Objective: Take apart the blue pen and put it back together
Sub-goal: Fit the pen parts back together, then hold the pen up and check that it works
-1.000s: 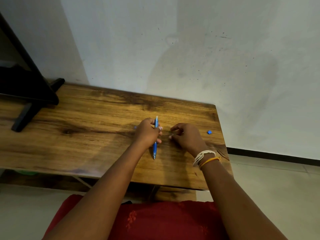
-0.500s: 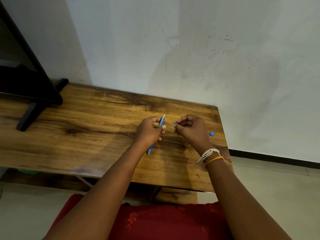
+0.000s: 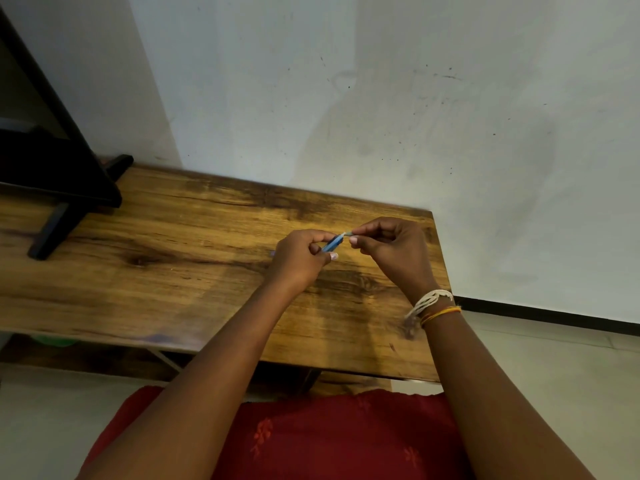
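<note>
Wooden surface point(image 3: 173, 271) stood against a pale wall. Above it, the left hand point(image 3: 298, 259) gripped the blue pen point(image 3: 331, 243) steady while the right hand point(image 3: 391, 251) pinched a small pale part point(image 3: 346, 233) at its end, apparently for fitting.

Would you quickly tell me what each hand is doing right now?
Left hand: closed around the blue pen.
Right hand: fingertips pinched on a small pale part at the pen's end.

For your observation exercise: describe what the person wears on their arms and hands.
Both forearms are bare, with no sleeves. The right wrist carries a bundle of white threads and thin orange-yellow bands. The left hand and wrist show nothing worn. No gloves.
</note>
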